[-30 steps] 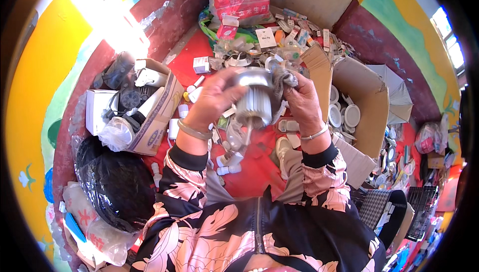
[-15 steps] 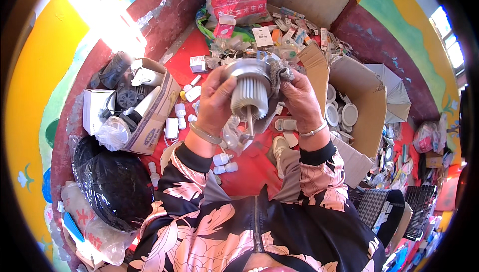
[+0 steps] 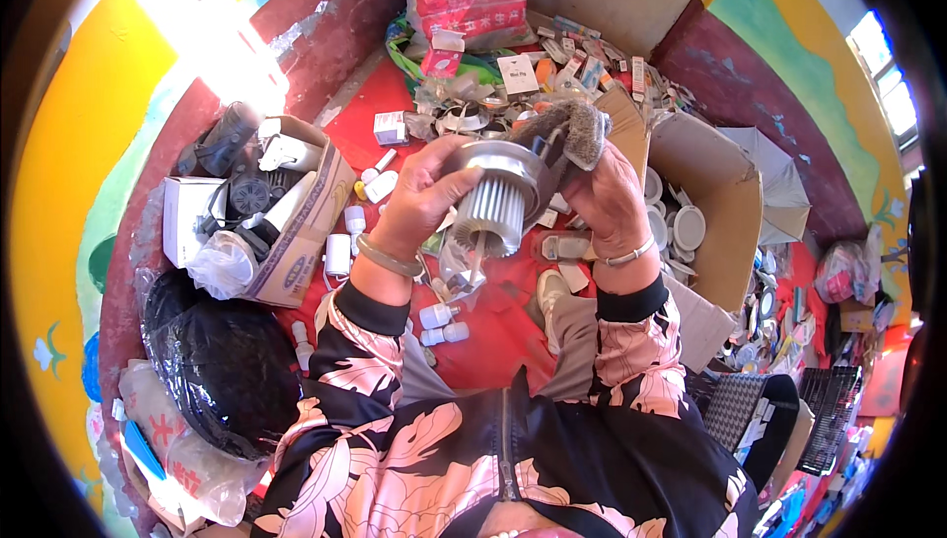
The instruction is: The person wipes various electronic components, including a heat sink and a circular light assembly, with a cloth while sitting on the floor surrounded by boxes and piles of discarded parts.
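In front of my chest I hold up a metal lamp fixture with a round silver rim and a finned heat sink. A cable and a clear plastic piece hang below the fins. My left hand closes round the left side of its rim, thumb on the near face. My right hand grips a grey-brown cloth at the fixture's right side, bunched above the fingers. Part of the cloth lies against the rim. The right fingertips are partly hidden behind the cloth.
White bulbs lie on the red floor sheet. At left stands a carton of lamp parts, above a black plastic bag. An open carton with white discs stands right. Small boxes are heaped at the far side.
The cloth has moved up and right off the rim's far side, showing more of itself. The fixture has tilted and dropped slightly, and my left hand has shifted a little left.
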`<state>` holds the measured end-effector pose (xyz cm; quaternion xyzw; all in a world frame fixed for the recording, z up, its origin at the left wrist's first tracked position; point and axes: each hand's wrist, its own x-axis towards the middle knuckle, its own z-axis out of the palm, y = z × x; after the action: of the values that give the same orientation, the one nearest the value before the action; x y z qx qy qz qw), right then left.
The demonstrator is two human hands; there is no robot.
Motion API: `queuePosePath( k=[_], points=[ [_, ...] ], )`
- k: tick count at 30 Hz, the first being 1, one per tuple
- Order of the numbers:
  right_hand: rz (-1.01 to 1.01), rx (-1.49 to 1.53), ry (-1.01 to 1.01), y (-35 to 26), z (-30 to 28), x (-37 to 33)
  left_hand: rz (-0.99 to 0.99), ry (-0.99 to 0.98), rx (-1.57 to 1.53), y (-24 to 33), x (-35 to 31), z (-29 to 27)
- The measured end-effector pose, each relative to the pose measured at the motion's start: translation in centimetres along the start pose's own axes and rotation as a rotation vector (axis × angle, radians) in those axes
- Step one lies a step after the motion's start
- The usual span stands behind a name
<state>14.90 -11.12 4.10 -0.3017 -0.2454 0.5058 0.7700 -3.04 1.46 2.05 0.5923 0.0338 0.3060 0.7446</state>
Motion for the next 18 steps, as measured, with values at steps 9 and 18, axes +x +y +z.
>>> queuePosePath(
  k=[9,18],
  points=[
    [0.13,-1.112,-0.192,-1.1,1.9,-1.0,-0.004,-0.12,0.418,-0.1,0.0,1.6],
    [0.241,-0.915,-0.17,-1.6,0.9,-0.5,0.006,-0.04,0.538,0.3,-0.3,1.7]
  ],
)
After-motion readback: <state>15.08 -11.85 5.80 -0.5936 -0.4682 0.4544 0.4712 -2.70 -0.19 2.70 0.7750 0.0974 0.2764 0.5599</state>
